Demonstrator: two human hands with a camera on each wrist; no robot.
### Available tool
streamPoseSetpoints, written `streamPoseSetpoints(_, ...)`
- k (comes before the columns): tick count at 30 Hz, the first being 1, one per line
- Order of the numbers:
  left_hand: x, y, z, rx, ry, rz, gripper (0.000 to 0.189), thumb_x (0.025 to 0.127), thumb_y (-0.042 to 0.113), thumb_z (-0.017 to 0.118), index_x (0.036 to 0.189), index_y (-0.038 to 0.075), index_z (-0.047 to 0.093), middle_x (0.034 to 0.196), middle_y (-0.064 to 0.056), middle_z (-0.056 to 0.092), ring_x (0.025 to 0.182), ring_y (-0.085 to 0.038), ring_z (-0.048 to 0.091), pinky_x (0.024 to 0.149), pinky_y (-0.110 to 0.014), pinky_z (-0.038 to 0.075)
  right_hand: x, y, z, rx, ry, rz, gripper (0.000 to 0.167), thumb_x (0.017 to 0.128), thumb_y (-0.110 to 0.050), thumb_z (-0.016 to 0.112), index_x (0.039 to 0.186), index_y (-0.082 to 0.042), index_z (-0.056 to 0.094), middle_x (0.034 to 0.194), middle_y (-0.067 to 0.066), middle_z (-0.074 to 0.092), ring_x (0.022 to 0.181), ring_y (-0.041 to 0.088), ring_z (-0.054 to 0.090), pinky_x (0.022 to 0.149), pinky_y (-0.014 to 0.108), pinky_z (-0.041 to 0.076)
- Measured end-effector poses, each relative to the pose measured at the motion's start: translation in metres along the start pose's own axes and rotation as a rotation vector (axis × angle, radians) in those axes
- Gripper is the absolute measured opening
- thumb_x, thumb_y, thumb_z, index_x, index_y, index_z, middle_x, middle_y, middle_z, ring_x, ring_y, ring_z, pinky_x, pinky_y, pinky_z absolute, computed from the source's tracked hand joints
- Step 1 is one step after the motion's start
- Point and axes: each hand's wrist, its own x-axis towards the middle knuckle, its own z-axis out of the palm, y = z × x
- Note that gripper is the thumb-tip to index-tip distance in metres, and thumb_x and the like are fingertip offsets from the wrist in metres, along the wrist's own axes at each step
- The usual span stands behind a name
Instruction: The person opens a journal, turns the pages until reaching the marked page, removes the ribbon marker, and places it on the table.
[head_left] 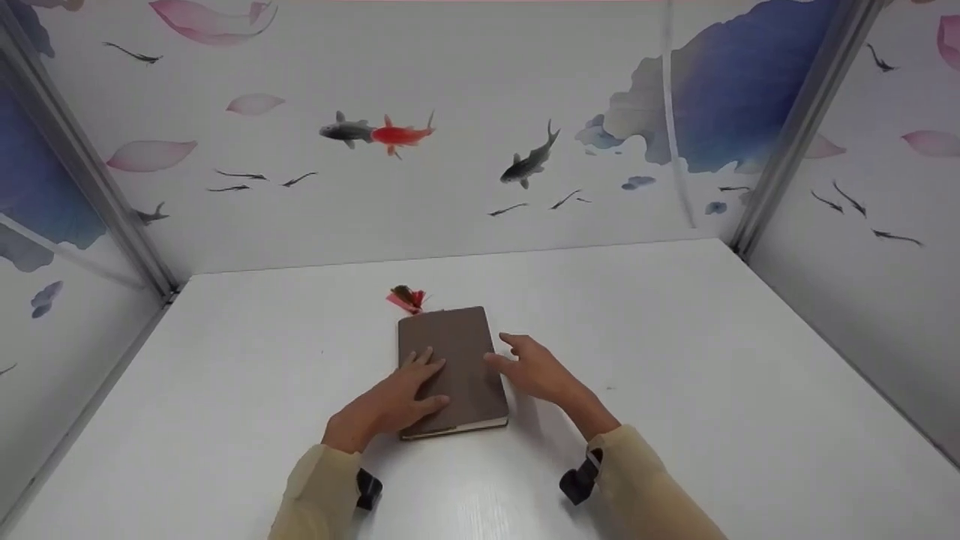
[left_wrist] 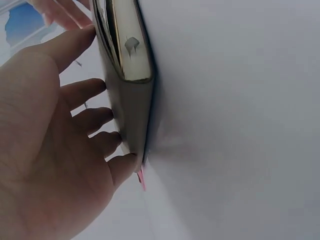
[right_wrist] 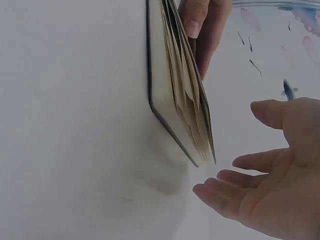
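Between the worktop's [head_left: 225,390] side edges, our spread left hand [head_left: 401,394] rests on a brown notebook [head_left: 461,349], our relaxed right hand [head_left: 538,367] alongside.

From my distant station I see a pale yellow left sleeve [head_left: 315,491], plain and loose-cuffed, and a matching right sleeve [head_left: 652,484]; a black left wrist camera [head_left: 368,490] and right wrist camera [head_left: 576,486] (compact, both) jut inward.

my sleeves [head_left: 319,487]: plain cream. book [head_left: 463,367]: plain brown; tassel [head_left: 409,298]: red, pink, dark green. worktop [head_left: 637,337]: white. panel [head_left: 465,67] along its far edge: white, fish-and-petal print.
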Motion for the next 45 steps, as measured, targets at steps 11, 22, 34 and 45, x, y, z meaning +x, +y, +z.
streamPoseSetpoints(11, -0.001, 0.003, 0.002, -0.018, -0.007, -0.013, 0.069, 0.099, 0.038, 0.062, 0.157, 0.014, 0.033, 0.17, -0.011, 0.014, 0.158, -0.035, 0.004, 0.124, -0.059, 0.016, 0.006, -0.009, 0.022, 0.074, 0.011, 0.097, 0.053, 0.099, -0.028, 0.061, 0.138, 0.007, 0.055, 0.139, 0.024, 0.059, 0.13, 0.035, 0.058, 0.106, 0.05, 0.049)
streamPoseSetpoints(22, 0.001, 0.006, 0.007, -0.079, 0.018, 0.005, 0.068, 0.099, 0.033, 0.062, 0.156, 0.008, 0.034, 0.169, -0.015, 0.013, 0.158, -0.037, 0.002, 0.125, -0.058, 0.013, 0.01, -0.011, 0.033, 0.074, 0.117, 0.103, 0.052, 0.095, -0.017, 0.063, 0.138, 0.011, 0.052, 0.133, 0.027, 0.062, 0.123, 0.037, 0.063, 0.101, 0.049, 0.052)
streamPoseSetpoints(34, 0.0, 0.004, 0.008, -0.104, 0.037, 0.015, 0.068, 0.099, 0.03, 0.063, 0.156, 0.006, 0.035, 0.169, -0.017, 0.014, 0.158, -0.038, 0.003, 0.125, -0.058, 0.012, 0.014, -0.007, 0.037, 0.188, 0.179, 0.199, 0.049, 0.093, -0.016, 0.059, 0.138, 0.004, 0.056, 0.137, 0.027, 0.058, 0.123, 0.034, 0.061, 0.104, 0.048, 0.05)
streamPoseSetpoints(45, -0.001, 0.005, 0.004, -0.132, 0.042, -0.003, 0.068, 0.097, 0.029, 0.066, 0.155, 0.008, 0.036, 0.169, -0.015, 0.013, 0.158, -0.037, 0.002, 0.125, -0.058, 0.013, 0.014, -0.014, 0.034, 0.279, 0.237, 0.175, 0.042, 0.097, -0.016, 0.055, 0.137, -0.004, 0.059, 0.118, 0.016, 0.066, 0.101, 0.024, 0.065, 0.087, 0.038, 0.054)
